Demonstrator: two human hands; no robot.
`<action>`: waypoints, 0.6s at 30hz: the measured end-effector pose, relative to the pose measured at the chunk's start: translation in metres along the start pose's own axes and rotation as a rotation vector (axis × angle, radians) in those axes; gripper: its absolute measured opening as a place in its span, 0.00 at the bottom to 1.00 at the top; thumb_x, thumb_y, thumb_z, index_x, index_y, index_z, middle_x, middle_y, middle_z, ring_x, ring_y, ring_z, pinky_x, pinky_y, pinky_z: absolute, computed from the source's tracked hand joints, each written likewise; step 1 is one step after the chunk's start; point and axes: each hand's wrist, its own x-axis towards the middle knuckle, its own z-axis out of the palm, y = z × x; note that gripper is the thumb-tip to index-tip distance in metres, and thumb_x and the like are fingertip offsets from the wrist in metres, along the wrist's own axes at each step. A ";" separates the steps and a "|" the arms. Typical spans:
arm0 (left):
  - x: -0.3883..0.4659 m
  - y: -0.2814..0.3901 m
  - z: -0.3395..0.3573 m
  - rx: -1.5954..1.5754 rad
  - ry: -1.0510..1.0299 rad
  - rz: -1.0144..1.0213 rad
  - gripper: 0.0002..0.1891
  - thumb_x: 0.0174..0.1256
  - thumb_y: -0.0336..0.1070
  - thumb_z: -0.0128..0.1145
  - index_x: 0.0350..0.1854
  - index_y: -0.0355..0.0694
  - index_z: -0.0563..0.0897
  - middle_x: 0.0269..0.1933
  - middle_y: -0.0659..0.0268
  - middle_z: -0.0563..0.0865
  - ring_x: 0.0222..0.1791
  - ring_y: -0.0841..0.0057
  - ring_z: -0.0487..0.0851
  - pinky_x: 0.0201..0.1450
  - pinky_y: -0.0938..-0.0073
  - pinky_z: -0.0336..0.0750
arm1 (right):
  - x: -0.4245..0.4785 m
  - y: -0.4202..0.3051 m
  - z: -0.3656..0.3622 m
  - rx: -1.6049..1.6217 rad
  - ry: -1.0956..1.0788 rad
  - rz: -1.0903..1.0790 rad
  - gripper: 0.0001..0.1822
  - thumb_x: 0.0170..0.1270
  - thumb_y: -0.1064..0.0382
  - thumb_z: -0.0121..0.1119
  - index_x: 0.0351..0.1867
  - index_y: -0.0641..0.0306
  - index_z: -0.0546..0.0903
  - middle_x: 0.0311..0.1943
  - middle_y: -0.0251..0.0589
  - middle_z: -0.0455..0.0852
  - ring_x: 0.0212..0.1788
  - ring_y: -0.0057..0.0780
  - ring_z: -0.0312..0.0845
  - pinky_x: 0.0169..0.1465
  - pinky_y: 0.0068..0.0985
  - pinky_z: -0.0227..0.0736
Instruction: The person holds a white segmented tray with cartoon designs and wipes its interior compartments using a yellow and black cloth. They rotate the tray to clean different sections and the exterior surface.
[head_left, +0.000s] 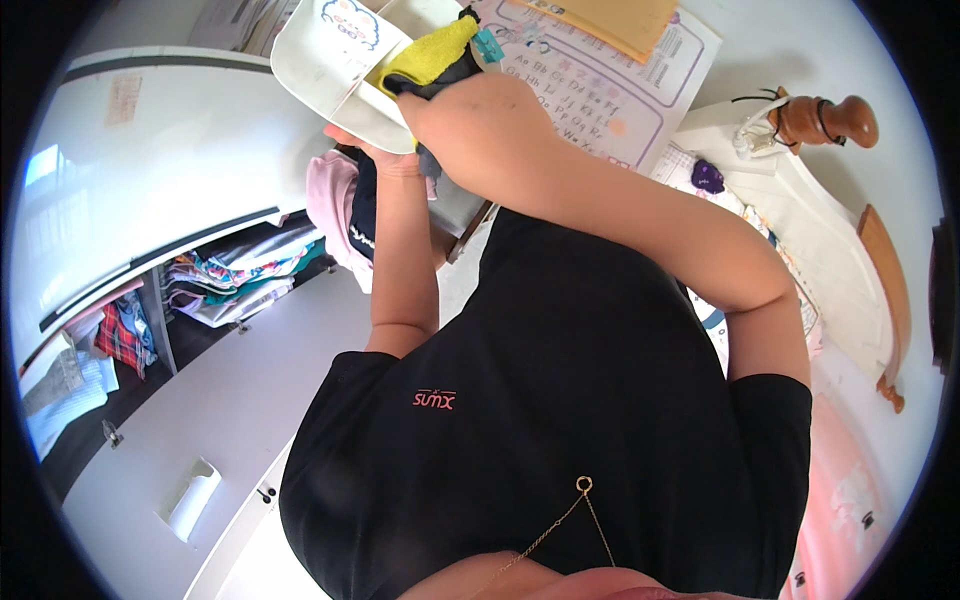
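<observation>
A white plastic organizer box (311, 64) with several compartments and a cartoon drawing is tilted up in front of me. My left hand (386, 157) grips it from below, at its near edge. A yellow and dark grey cloth (435, 56) is in my right hand (461, 109), pressed into or against the box's right compartments. The back of my right wrist hides most of those fingers. Just beyond the cloth shows a small teal item (489, 46), partly covered.
Behind the box lies a printed alphabet sheet (570, 97) with a yellow-orange envelope (615, 22) on it. Pink and black clothes (334, 191) hang below the box. At left is an open cabinet with folded clothes (232, 270); at right, a white headboard (817, 202) with wooden trim.
</observation>
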 end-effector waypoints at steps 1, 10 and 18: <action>-0.002 -0.003 0.003 0.030 -0.073 0.002 0.55 0.44 0.79 0.61 0.73 0.48 0.65 0.69 0.65 0.73 0.65 0.66 0.74 0.68 0.58 0.71 | -0.006 -0.002 -0.002 0.034 0.009 -0.016 0.10 0.53 0.66 0.62 0.37 0.67 0.79 0.19 0.42 0.82 0.23 0.40 0.83 0.26 0.32 0.76; -0.015 -0.006 0.048 0.479 -0.151 0.135 0.60 0.42 0.86 0.53 0.74 0.48 0.61 0.69 0.66 0.72 0.66 0.66 0.72 0.68 0.57 0.70 | 0.010 -0.043 -0.012 -0.108 -0.002 0.066 0.13 0.51 0.66 0.64 0.39 0.68 0.80 0.18 0.40 0.82 0.22 0.38 0.83 0.24 0.32 0.75; -0.013 0.008 0.059 0.405 -0.227 0.043 0.58 0.44 0.85 0.54 0.75 0.49 0.60 0.70 0.65 0.71 0.67 0.64 0.71 0.69 0.55 0.69 | 0.014 -0.048 -0.021 -0.074 0.045 0.043 0.14 0.49 0.66 0.65 0.38 0.65 0.80 0.16 0.39 0.80 0.21 0.36 0.82 0.23 0.31 0.74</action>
